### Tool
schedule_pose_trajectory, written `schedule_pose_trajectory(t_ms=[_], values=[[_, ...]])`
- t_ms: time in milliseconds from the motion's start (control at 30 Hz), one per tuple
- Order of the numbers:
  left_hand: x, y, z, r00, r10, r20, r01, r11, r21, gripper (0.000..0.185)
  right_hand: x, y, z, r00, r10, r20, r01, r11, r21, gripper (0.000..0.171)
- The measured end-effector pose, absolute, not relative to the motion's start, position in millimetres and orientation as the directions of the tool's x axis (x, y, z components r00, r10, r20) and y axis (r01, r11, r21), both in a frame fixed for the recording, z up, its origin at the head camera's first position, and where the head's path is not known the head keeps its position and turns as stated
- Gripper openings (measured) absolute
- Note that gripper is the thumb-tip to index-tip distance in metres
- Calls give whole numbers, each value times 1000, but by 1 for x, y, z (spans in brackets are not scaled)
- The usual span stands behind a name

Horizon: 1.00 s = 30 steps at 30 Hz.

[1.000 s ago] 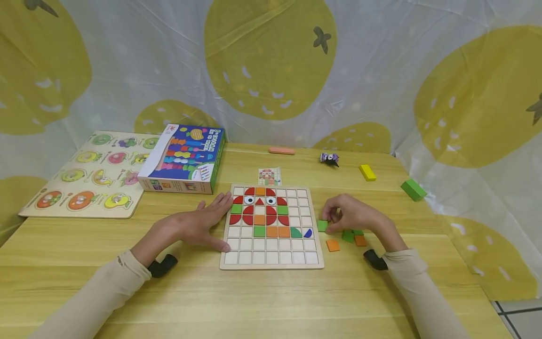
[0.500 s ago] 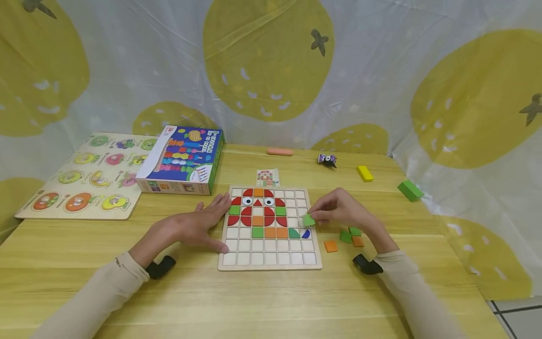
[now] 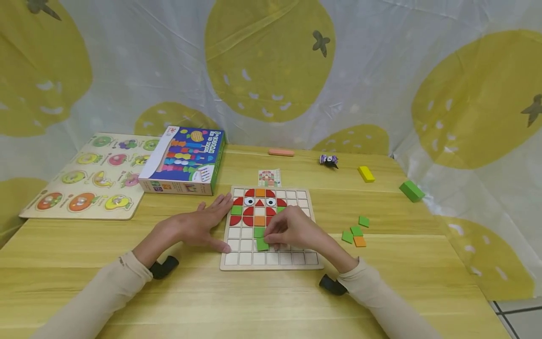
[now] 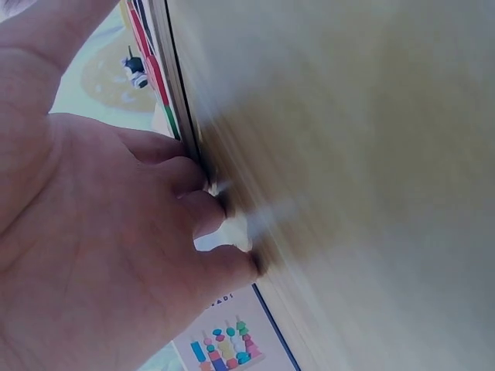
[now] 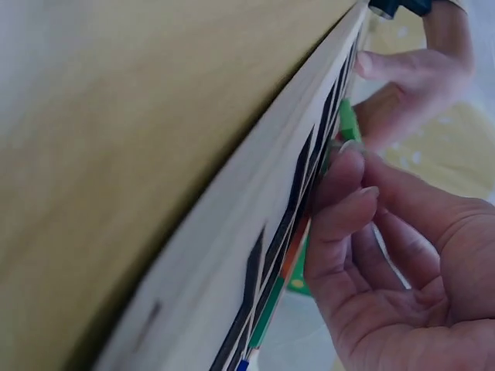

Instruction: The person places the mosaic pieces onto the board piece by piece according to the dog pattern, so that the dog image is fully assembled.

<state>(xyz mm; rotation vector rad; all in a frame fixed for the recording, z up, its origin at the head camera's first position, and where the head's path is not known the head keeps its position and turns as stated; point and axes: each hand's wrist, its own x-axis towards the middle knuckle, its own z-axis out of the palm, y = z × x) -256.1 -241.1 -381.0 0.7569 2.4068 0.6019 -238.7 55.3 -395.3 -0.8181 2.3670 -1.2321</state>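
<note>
Lying at far left on the counter (image 3: pixel 271 301): fruit puzzle board (image 3: pixel 84 176), then coloured box (image 3: pixel 184 160). Resting flat with fingers straight against the left edge of the grid board (image 3: pixel 237 266): left hand (image 3: pixel 192 228). Pinching a green tile (image 3: pixel 262 244) over the board's lower rows, beneath another green square: right hand (image 3: pixel 292 230). Lying loose at right: green and orange tiles (image 3: pixel 355 234).

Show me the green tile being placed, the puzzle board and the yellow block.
green tile (image 3: pixel 262 245), head view, its exposed lower left part
puzzle board (image 3: pixel 271 266), head view, its bare near rim
yellow block (image 3: pixel 366 173), head view, middle of its top face
</note>
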Motion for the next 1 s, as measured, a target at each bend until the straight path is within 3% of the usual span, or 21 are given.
schedule_pose_trajectory(t_ms=[467,1000], values=[[-263,-245,-391,-690,631,-354,386,735,558,132,-234,49,-395,-804,-593,-26,-358,520,-776,5],[-255,-241,-381,-693,624,-361,380,742,552,122,-231,48,-392,-791,-610,-31,-383,535,-753,6]])
